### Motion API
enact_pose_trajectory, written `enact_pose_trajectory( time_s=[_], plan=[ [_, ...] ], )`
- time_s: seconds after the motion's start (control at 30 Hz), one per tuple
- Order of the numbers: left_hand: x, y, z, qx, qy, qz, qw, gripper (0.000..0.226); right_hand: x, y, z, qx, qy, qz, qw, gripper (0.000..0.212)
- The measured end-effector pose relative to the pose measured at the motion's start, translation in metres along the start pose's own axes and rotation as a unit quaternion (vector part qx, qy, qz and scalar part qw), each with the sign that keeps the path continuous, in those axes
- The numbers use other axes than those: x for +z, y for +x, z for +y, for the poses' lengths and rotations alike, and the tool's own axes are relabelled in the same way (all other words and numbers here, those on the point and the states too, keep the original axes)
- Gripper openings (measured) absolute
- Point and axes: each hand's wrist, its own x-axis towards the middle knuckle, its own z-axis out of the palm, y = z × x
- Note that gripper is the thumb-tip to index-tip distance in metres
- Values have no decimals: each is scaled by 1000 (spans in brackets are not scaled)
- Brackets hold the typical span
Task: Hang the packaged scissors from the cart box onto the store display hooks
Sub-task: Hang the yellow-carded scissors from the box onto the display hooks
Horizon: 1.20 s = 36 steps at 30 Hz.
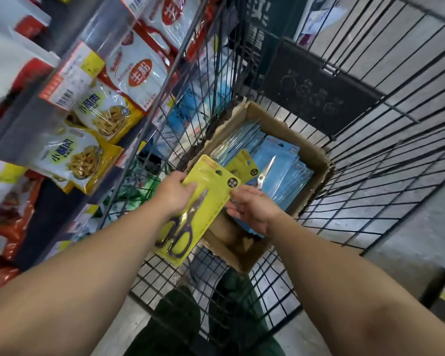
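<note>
left hand (174,195) clasps yellow scissors pack (208,201) (right hand (252,209) touching).

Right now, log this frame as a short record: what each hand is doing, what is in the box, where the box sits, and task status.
left hand: grips yellow scissors pack above the box
right hand: fingers at that pack's right edge
cardboard box: holds blue packs and another yellow pack
box location: inside wire cart
left of cart: shelf of food pouches
status: pack not yet hung; no display hooks identifiable
</note>
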Motion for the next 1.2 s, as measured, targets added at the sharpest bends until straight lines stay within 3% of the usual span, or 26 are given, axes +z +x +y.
enact_pose_trajectory(
  time_s=[0.07,0.17,0.27,0.33,0.43,0.57,0.8,1.0,1.2],
  plan=[
    [2,-2,-13,-24,5,2,1000,50,7,8,2,-17,-12,82,996,9],
    [8,0,-29,-60,-7,6,998,50,9,30,4,-53,-18,278,959,11],
    [10,8,-43,-79,-28,4,997,43,4,54,4,-72,-64,348,933,48],
    [10,13,-47,-88,-48,7,995,41,2,63,1,-75,-111,359,924,58],
    [9,17,-51,-101,-75,-3,992,46,3,70,-5,-70,-145,363,918,49],
    [9,16,-54,-110,-106,-22,988,54,5,81,-4,-60,-101,377,919,25],
    [8,10,-56,-99,-134,-31,985,59,8,81,-2,-89,-72,398,910,24],
    [1,1,-59,-65,-169,-38,983,54,23,39,7,-124,-16,363,924,23],
    [-29,-40,-55,-10,-191,-45,980,54,39,-42,25,-209,-67,332,918,24]
  ],
)
